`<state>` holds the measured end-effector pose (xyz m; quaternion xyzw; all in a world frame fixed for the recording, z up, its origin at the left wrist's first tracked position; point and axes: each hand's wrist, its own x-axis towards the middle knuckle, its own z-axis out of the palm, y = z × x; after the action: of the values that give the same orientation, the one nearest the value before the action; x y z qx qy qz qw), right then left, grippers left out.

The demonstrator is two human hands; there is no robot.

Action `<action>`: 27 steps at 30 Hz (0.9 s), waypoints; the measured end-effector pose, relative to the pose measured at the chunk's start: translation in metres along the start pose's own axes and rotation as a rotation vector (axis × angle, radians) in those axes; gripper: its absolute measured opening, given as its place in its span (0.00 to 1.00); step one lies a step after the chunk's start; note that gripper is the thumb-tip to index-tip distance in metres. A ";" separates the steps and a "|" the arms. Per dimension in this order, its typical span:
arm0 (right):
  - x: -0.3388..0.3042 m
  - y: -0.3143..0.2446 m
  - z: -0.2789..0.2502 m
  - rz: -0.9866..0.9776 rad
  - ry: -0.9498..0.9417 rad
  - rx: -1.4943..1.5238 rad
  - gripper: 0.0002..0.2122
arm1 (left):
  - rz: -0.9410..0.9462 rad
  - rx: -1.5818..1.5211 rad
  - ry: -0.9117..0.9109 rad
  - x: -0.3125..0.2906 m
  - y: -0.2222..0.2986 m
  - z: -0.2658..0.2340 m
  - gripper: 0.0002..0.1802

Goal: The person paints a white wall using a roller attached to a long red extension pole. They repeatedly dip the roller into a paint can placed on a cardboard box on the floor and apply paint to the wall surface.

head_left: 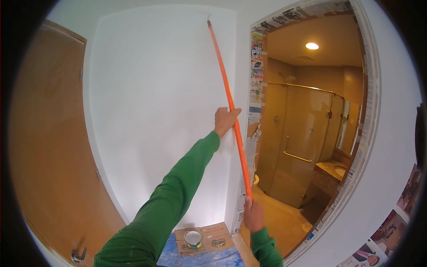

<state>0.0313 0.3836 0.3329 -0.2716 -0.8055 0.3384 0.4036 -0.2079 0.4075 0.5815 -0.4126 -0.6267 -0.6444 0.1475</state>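
A long orange extension pole [226, 83] slants up across the white wall, its dark tip reaching close to the ceiling. A thin bent wire shows past that tip; whatever it carries blends into the white and cannot be made out. Partway up the pole, my left hand [226, 121] is closed around it, the arm in a green sleeve stretched forward. Lower down, my right hand [254, 215] grips the pole's bottom end, near the doorway's left side.
An open paint can [193, 239] stands on flattened cardboard [216, 233] over blue sheeting [171, 255]. At left is a brown door [51, 120]. Newspaper [256, 82] covers the frame of the doorway at right, beyond which lies a bathroom with a glass shower enclosure [302, 133].
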 end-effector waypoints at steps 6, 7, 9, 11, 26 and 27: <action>-0.120 0.110 0.017 0.211 -0.046 -0.079 0.20 | -0.122 0.025 -0.048 -0.060 -0.073 0.022 0.25; -0.137 0.127 0.018 0.226 -0.052 -0.071 0.20 | -0.134 0.016 -0.049 -0.073 -0.089 0.025 0.25; -0.178 0.171 0.016 0.225 -0.017 -0.126 0.21 | -0.202 -0.016 -0.078 -0.105 -0.109 0.037 0.25; -0.221 0.216 0.013 0.177 0.050 -0.229 0.22 | -0.273 -0.012 -0.118 -0.145 -0.128 0.052 0.25; -0.487 0.360 -0.067 0.668 -0.091 -0.386 0.18 | -0.643 0.042 -0.461 -0.401 -0.113 0.062 0.24; -0.494 0.363 -0.070 0.719 -0.098 -0.355 0.18 | -0.606 0.052 -0.462 -0.401 -0.107 0.062 0.24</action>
<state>0.4094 0.2814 -0.1436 -0.5853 -0.7233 0.3259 0.1674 -0.0152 0.3528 0.2132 -0.3393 -0.7530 -0.5328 -0.1844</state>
